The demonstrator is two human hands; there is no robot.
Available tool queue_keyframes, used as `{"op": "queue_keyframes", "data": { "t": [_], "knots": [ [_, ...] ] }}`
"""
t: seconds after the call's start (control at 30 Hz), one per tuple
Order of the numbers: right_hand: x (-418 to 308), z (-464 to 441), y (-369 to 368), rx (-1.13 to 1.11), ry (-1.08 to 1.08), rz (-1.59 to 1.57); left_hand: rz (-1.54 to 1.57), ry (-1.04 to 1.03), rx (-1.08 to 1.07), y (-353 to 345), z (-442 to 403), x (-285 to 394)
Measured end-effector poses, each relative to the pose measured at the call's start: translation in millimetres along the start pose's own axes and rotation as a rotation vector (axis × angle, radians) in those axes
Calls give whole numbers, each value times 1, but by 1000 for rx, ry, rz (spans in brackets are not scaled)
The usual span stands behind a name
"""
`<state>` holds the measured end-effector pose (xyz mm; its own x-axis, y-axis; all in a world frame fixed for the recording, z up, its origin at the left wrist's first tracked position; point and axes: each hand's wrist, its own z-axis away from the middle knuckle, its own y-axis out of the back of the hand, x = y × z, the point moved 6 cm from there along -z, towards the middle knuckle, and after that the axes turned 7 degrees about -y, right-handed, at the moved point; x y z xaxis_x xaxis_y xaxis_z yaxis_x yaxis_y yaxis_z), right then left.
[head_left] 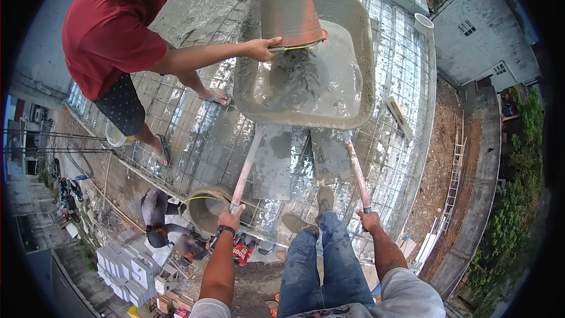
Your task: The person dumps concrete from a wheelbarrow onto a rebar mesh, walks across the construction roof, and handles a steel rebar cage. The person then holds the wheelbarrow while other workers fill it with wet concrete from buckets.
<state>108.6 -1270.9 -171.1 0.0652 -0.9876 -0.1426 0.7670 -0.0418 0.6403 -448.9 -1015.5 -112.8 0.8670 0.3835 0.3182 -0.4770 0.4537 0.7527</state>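
My left hand (231,218) is wrapped round the end of the wheelbarrow's left handle (246,168). On the other side my right hand (369,221) grips the right handle (356,171). Ahead of me is the wheelbarrow (306,120), its tray caked with cement and holding wet grey concrete (303,73). A person in a red shirt (112,29) stands at its left and tips a mortar-smeared bucket (291,17) over the tray with both hands. Concrete drops from the bucket's rim.
Boards (272,165) lie under the handles on a steel mesh (194,112) over the slab. An empty-looking bucket (207,212) stands near my left arm. A plank (399,118) lies at right. Beyond the slab edge, people and stacked blocks (126,271) are far below.
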Motion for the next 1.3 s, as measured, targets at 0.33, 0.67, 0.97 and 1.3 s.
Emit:
{"op": "queue_keyframes", "data": {
  "t": [0.33,0.67,0.97,1.3],
  "knots": [
    [2,-2,-1,-5,-15,57,5,-35,-16,2,-1,5],
    [4,-7,-6,-38,-3,-26,10,16,-11,2,-1,-3],
    [-23,27,-3,-107,-50,-135,-13,80,-35,13,8,9],
    [-83,58,26,555,376,349,-70,155,-22,14,13,17]
  ]
}}
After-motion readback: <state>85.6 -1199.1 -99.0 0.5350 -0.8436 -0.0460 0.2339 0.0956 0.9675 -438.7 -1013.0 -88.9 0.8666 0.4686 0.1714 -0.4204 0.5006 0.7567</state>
